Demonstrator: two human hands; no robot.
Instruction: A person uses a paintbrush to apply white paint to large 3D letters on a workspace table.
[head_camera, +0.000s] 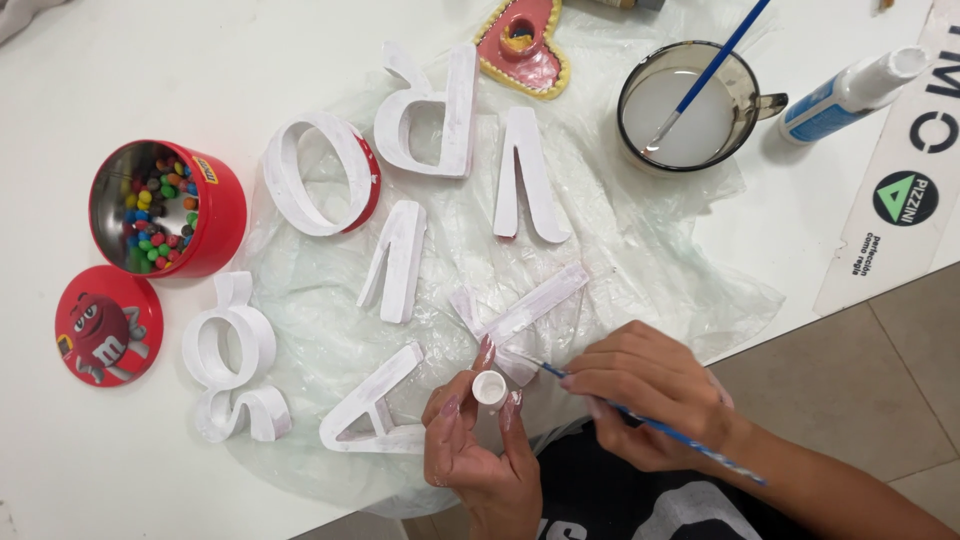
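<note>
Desk (120, 60), white, filled most of the view, grey floor tiles (880, 400) beyond its edge. Clear plastic sheet (640, 250) carried white letters (400, 260). Left hand (480, 440) pinched a small white cap (489, 387); right hand (650, 400) gripped a blue paintbrush (660, 428) beside it.

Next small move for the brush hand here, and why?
Probably dip the blue brush into the small white pot. The right hand holds the brush with its tip just beside the pot, which the left hand pinches open side up, close to the X-shaped letter.
</note>
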